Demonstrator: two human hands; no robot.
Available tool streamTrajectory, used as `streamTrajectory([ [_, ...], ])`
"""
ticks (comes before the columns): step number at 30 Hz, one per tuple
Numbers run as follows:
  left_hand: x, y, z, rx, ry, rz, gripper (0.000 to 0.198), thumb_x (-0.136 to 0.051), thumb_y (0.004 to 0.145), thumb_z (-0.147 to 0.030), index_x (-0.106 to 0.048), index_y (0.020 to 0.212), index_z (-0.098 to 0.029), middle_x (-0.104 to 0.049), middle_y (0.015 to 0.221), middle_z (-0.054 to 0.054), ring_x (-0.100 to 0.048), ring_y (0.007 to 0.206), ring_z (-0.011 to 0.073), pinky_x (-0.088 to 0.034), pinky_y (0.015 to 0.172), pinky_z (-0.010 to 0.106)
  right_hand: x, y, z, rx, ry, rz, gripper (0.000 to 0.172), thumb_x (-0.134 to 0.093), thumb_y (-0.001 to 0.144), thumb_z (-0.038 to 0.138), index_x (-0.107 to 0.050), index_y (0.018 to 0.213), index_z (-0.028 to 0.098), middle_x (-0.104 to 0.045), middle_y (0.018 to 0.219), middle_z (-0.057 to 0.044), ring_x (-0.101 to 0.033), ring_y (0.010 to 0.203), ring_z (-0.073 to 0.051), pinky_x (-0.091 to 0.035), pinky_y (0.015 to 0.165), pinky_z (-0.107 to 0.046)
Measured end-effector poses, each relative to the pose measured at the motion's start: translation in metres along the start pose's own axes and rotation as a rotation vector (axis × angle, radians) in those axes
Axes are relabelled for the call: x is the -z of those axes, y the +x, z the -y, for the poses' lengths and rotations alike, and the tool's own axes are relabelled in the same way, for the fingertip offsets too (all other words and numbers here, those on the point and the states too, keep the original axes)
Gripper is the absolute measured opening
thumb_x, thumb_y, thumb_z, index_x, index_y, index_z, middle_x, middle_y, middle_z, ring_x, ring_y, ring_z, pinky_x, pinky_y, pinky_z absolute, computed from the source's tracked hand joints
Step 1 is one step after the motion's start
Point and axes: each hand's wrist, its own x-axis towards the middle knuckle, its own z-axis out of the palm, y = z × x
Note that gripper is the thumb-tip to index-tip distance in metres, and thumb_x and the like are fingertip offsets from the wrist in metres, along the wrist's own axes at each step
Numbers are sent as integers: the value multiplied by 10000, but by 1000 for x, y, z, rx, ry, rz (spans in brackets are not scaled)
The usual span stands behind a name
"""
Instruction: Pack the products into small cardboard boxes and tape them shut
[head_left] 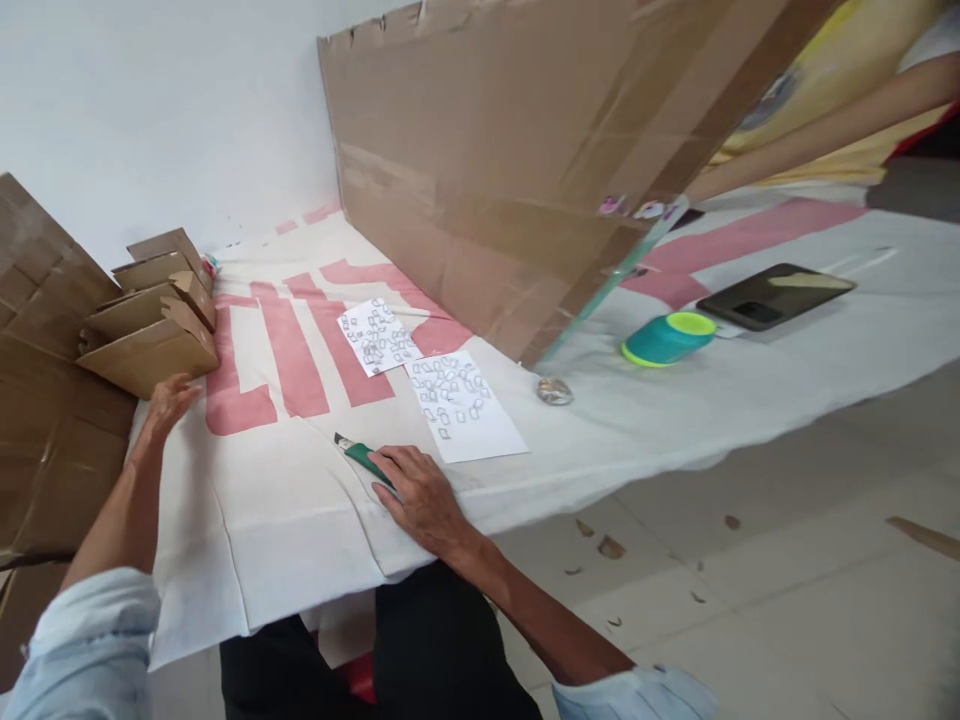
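Observation:
My right hand [420, 495] rests near the front edge of the cloth-covered table, its fingers closed around a green utility knife [365, 458]. The knife's blade end points away to the upper left. At the left, my left hand [171, 402] reaches toward a group of folded cardboard pieces [154, 350]; its fingers are stretched out and hold nothing that I can see. Whether the fingertips touch the cardboard or only the cloth, I cannot tell. Two white paper sheets with small hand-drawn shapes, a farther sheet [377, 338] and a nearer sheet [469, 420], lie beyond my right hand.
A tall cardboard panel [510, 170] stands across the table. Right of it are a teal cup-like object [667, 340], a dark phone [776, 296] and a small round shiny item [554, 391]. A large carton [52, 400] stands at left. Another person's arm [825, 135] shows behind the panel.

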Motion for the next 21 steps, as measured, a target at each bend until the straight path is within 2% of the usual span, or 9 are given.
streamTrajectory([
  [3,-9,-53,4,-79,24,30,522,-779,702,-542,-778,1055,-158,-783,1000,108,-723,872,274,-602,740,366,1,1,0,-5,30,5,396,-589,983,154,-688,1363,209,-734,1249,-134,-641,1139,-305,-547,949,-468],
  [5,-19,-99,11,-136,34,36,478,-767,731,-528,-788,1073,-194,-784,1165,128,-734,1055,319,-617,898,424,1,1,0,-14,39,12,397,-589,980,159,-688,1361,213,-733,1245,-134,-641,1137,-306,-551,951,-470],
  [8,-35,-173,25,-232,100,53,413,-721,807,-471,-792,1127,-220,-756,1301,149,-711,1203,359,-599,1013,498,1,3,0,-18,39,25,392,-590,980,169,-692,1355,216,-731,1250,-140,-641,1135,-307,-553,962,-474],
  [11,-51,-229,36,-296,264,-72,371,-601,947,-421,-781,1206,-225,-687,1467,168,-633,1373,397,-535,1105,596,2,6,2,-16,47,13,381,-604,979,191,-696,1349,212,-733,1245,-140,-642,1128,-308,-556,980,-481],
  [14,-60,-251,42,-304,305,-139,344,-562,994,-385,-781,1202,-220,-682,1486,166,-616,1403,391,-503,1143,612,4,7,3,-18,40,-64,343,-621,992,240,-710,1322,219,-729,1248,-134,-640,1135,-303,-548,1009,-479],
  [17,-61,-251,43,-300,286,-140,331,-577,983,-382,-787,1173,-212,-697,1463,165,-638,1376,388,-500,1151,616,9,-1,-2,-52,-9,-207,288,-606,1022,278,-726,1273,204,-721,1261,-146,-633,1178,-307,-532,1029,-473],
  [21,-59,-250,48,-309,239,-142,348,-585,958,-421,-790,1150,-216,-705,1444,159,-657,1359,374,-506,1177,593,22,-28,-27,-189,-140,-332,257,-575,1044,300,-735,1209,185,-718,1274,-169,-621,1195,-316,-511,1033,-473],
])
